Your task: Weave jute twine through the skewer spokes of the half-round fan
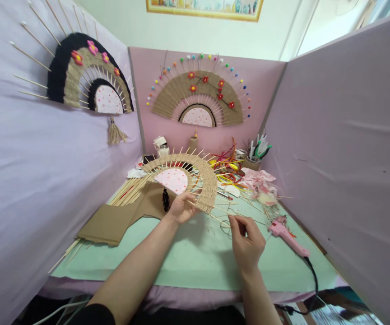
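A half-round fan of thin sticks woven with tan twine is held up above the table, tilted, with a dotted white half-circle at its centre. My left hand is closed on its lower edge, the fingers partly behind it. A black tassel hangs below the half-circle. To the right of the fan, my right hand is closed in a pinch close to the ends of the lowest sticks. A thin loose strand loops by those fingertips; what exactly they grip is too small to tell.
A pink glue gun with a black cord lies at right. Brown cardboard and a bundle of sticks lie at left. Colourful pipe cleaners, fabric scraps and a tool holder stand behind. Decorated fans hang on the partitions.
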A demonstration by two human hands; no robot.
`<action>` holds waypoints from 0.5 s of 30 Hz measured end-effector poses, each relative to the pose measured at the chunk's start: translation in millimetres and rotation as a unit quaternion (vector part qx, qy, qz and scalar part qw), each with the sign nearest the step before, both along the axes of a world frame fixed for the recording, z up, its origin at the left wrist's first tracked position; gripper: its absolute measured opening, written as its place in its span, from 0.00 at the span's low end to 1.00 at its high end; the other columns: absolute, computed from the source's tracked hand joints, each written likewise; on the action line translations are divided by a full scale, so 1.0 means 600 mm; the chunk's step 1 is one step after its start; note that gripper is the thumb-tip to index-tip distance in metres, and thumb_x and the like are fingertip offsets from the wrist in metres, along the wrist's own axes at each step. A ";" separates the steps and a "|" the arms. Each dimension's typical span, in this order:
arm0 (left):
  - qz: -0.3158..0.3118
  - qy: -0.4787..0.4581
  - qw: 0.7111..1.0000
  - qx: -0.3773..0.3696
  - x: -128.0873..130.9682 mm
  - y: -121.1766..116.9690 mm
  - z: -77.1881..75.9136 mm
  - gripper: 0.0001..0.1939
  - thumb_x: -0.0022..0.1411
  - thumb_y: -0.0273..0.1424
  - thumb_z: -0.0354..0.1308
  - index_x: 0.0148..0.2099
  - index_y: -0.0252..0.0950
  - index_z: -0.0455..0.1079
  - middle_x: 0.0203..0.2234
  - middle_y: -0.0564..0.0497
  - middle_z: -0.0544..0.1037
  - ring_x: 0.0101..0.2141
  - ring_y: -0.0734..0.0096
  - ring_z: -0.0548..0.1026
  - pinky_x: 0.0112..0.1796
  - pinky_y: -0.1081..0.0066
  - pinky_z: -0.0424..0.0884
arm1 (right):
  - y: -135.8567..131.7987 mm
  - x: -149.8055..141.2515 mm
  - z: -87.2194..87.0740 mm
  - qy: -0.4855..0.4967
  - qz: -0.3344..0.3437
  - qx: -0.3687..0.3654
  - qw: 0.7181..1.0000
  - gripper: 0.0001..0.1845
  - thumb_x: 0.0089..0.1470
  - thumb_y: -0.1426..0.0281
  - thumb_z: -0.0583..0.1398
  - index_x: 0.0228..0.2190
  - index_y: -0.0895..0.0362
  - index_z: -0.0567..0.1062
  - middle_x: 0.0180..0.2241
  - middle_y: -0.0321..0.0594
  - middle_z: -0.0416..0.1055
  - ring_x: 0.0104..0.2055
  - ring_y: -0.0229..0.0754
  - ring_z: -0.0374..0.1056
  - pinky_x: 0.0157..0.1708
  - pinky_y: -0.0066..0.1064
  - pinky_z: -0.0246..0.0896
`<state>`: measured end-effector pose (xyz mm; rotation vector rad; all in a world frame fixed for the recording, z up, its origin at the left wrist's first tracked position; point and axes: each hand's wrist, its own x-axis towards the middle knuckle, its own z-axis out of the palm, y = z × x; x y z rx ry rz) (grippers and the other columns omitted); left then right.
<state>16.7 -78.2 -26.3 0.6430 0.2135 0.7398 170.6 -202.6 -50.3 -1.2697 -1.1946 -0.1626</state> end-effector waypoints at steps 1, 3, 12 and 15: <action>0.000 0.002 1.000 0.002 0.000 -0.001 0.002 0.23 0.45 0.19 0.47 0.46 0.26 0.68 0.31 0.45 0.77 0.30 0.69 0.75 0.34 0.69 0.71 | -0.001 0.001 0.001 -0.009 -0.004 0.009 1.000 0.06 0.51 0.68 0.60 0.26 0.57 0.71 0.21 0.35 0.64 0.22 0.34 0.56 0.24 0.28 0.53; 0.004 0.006 1.000 0.004 0.000 -0.002 0.003 0.23 0.45 0.19 0.48 0.45 0.26 0.68 0.31 0.45 0.77 0.29 0.69 0.75 0.32 0.71 0.71 | -0.004 0.002 0.003 -0.020 -0.009 0.022 1.000 0.05 0.51 0.69 0.60 0.25 0.57 0.71 0.21 0.35 0.64 0.22 0.35 0.55 0.24 0.28 0.53; -0.023 0.037 0.999 -0.003 0.001 0.002 -0.004 0.22 0.45 0.19 0.49 0.45 0.29 0.70 0.29 0.47 0.76 0.26 0.71 0.74 0.31 0.71 0.69 | -0.012 0.015 0.010 0.039 0.031 -0.005 0.999 0.06 0.52 0.67 0.58 0.28 0.57 0.72 0.25 0.39 0.68 0.26 0.37 0.61 0.27 0.29 0.56; -0.025 0.039 0.999 -0.008 -0.001 0.002 -0.006 0.21 0.45 0.20 0.49 0.44 0.29 0.70 0.30 0.46 0.76 0.28 0.70 0.74 0.32 0.70 0.69 | -0.007 0.019 0.008 0.140 0.066 -0.068 0.986 0.10 0.50 0.63 0.59 0.27 0.58 0.73 0.23 0.38 0.67 0.26 0.37 0.61 0.26 0.28 0.57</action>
